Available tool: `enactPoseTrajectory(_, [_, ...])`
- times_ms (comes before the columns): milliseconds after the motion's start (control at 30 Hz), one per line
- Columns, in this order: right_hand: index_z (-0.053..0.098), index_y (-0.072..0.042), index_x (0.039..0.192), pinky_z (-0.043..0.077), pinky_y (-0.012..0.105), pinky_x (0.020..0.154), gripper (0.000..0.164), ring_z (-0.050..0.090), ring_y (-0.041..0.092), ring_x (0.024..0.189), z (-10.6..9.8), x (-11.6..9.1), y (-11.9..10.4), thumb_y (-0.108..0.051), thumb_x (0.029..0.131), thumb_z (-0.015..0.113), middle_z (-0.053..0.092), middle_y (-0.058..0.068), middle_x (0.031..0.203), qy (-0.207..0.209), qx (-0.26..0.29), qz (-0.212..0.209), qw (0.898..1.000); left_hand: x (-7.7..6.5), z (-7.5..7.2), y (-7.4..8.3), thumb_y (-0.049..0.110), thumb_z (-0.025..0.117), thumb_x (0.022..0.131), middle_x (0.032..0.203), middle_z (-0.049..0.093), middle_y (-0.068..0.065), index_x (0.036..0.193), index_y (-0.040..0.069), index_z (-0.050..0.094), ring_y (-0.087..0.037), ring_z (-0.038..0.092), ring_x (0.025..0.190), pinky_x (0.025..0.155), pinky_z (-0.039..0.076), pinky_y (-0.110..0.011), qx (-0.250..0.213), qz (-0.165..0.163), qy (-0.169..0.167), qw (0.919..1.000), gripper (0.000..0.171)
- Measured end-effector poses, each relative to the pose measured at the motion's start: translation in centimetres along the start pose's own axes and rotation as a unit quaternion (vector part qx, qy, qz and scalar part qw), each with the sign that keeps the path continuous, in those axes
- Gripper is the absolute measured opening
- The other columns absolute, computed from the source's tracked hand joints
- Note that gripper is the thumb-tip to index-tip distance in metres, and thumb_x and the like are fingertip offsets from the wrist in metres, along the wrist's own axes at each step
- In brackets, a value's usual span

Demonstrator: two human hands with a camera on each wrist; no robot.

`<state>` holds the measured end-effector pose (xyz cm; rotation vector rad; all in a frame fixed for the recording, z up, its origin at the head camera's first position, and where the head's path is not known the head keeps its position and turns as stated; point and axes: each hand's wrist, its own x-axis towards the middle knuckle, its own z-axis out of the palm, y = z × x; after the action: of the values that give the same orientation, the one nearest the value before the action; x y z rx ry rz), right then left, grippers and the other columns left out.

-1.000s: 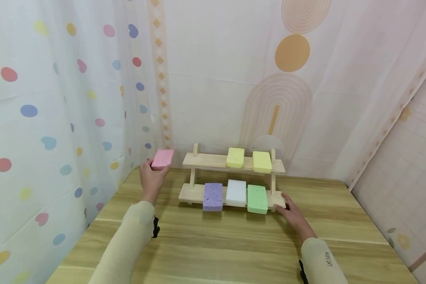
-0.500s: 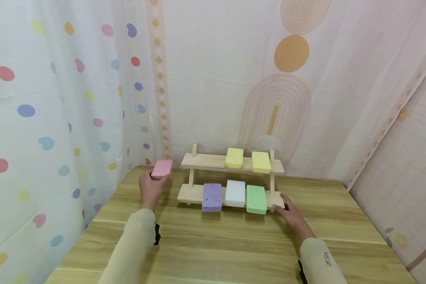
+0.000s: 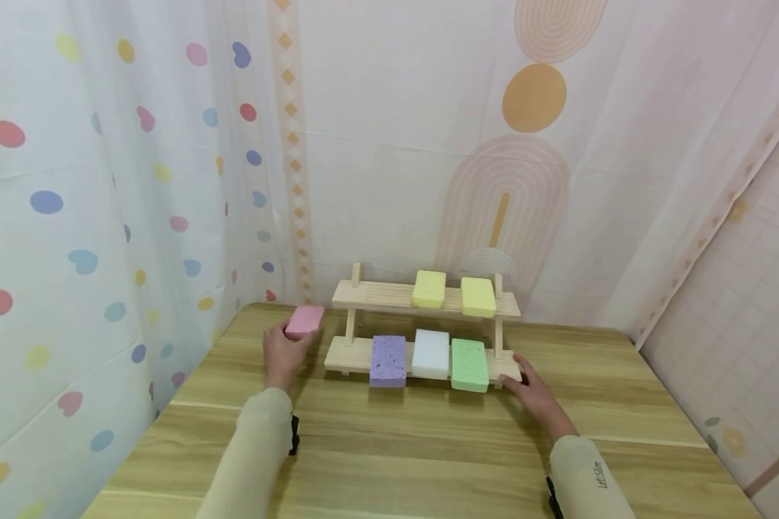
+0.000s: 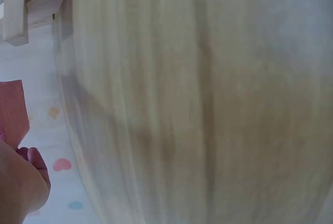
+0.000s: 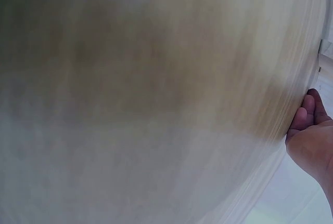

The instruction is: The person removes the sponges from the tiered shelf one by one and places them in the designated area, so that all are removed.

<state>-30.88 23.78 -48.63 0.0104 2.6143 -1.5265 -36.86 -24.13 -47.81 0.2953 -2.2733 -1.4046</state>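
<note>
Head view: pink sponge pinched beside the rack, right hand on the lower board

The left hand [image 3: 285, 355] has its thumb and fingers closed on the near part of the pink sponge [image 3: 305, 321], with no visible slack. The sponge is just left of the wooden rack [image 3: 383, 293] and apart from it; whether its underside touches the table [image 3: 389, 447] I cannot tell. The right hand [image 3: 534, 395] grips the right end of the lower board, thumb towards the front; the right wrist view cuts off most of this hold.

For handling the sponge well, a light pinch should be enough, since it is probably soft and would dent under a hard squeeze. Keeping its broad face level and its edge away from the rack's left upright seems wise. The right hand does best to steady rather than pull: the purple sponge [image 3: 388, 360], white sponge [image 3: 431, 353] and green sponge [image 3: 469, 365] jut past the lower board's front edge, and a jolt could tip one off. The two yellow sponges [image 3: 430, 289] on the upper board would likely shift too.

The table has streaky, wood-grain boards and looks smooth, so the rack might slide. Behind it hangs a pale curtain [image 3: 402, 94] with arches and discs; a dotted curtain [image 3: 104, 216] closes the left side.
</note>
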Motion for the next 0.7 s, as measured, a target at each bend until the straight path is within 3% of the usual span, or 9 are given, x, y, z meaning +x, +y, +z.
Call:
enactPoseTrajectory(300, [0.010, -0.011, 0.160, 0.019, 0.062, 0.113, 0.084, 0.022, 0.047, 0.143, 0.02, 0.17, 0.28, -0.048, 0.099, 0.055, 0.023, 0.032, 0.155, 0.001, -0.003, -0.001, 1.000, -0.18, 0.31, -0.40, 0.020, 0.076, 0.086, 0.134, 0.045, -0.027, 0.136, -0.012, 0.046, -0.039, 0.046, 0.121, 0.103, 0.040, -0.051, -0.007, -0.019, -0.021, 0.9996, 0.066])
enactPoseTrajectory(700, [0.010, -0.010, 0.159, 0.019, 0.062, 0.113, 0.085, 0.023, 0.047, 0.142, 0.04, 0.20, 0.21, -0.048, 0.099, 0.055, 0.023, 0.033, 0.155, 0.002, -0.002, -0.005, 1.000, -0.59, 0.95, -0.72, 0.025, 0.074, 0.087, 0.133, 0.040, -0.030, 0.139, -0.014, 0.042, -0.042, 0.043, 0.121, 0.105, 0.037, -0.053, 0.030, -0.034, -0.051, 0.9977, 0.072])
